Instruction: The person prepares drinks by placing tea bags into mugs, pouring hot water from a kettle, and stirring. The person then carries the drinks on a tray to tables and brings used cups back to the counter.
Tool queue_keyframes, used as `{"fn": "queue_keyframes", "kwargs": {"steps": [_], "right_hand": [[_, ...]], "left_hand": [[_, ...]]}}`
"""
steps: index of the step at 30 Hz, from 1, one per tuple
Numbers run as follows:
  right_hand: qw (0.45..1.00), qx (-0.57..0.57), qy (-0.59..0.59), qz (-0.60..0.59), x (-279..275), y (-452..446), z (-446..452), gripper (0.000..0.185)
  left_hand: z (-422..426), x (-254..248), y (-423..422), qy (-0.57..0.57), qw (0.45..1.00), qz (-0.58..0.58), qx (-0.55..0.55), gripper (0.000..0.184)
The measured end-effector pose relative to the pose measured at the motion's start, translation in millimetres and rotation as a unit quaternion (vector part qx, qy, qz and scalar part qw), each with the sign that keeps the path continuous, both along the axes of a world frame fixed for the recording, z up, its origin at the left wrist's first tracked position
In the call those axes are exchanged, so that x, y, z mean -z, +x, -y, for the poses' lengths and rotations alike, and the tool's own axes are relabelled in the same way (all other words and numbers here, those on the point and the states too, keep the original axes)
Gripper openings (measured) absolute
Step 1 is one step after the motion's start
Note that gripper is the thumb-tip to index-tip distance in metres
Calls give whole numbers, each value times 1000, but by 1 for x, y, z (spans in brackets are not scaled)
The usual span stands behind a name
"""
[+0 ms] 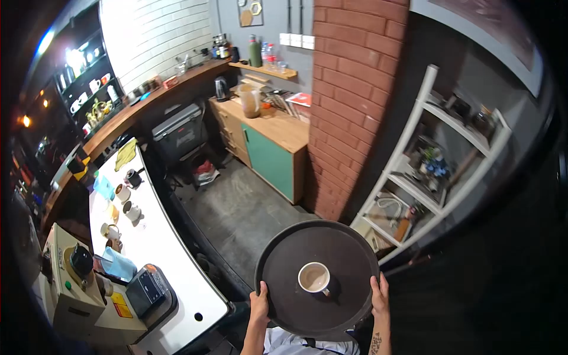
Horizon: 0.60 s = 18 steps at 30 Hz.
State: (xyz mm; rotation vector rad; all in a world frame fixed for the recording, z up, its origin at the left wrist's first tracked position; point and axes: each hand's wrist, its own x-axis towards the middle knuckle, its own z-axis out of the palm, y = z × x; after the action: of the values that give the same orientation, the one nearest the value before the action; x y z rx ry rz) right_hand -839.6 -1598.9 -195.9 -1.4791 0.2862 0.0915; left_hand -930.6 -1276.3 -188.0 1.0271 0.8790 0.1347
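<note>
Left of the tray [284,254], a yellow label [122,305] on the cream machine [77,299] carries print too small for you to read, and the marks on the dark panel of the flat device [146,291] beside it are just as unclear. Your left hand [259,303] is closed on the tray's left rim and your right hand [380,294] on its right rim; the fingers beneath are hidden from you. The cup [313,277] stands upright near the tray's middle, handle towards you and slightly right, with a brownish film inside whose nature you cannot make out. Right of the tray, the view falls into black, and the tray's rim hides part of the white shelf's [414,112] foot. The white counter [183,278] has its rounded corner near the tray's left side, while the brick pillar [349,112] rises beyond the tray; your open room is the grey floor [231,207] beyond and left of the tray, reaching to the green-doored cabinet [269,163]
</note>
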Motion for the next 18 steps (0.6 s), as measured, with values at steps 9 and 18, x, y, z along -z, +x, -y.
{"fn": "queue_keyframes", "kwargs": {"steps": [9, 18], "right_hand": [[993, -112, 27, 25, 6, 190, -136, 38], [971, -224, -29, -74, 34, 350, -252, 28]], "left_hand": [[-111, 26, 170, 26, 997, 22, -66, 54], [-228, 36, 327, 44, 992, 23, -114, 56]]}}
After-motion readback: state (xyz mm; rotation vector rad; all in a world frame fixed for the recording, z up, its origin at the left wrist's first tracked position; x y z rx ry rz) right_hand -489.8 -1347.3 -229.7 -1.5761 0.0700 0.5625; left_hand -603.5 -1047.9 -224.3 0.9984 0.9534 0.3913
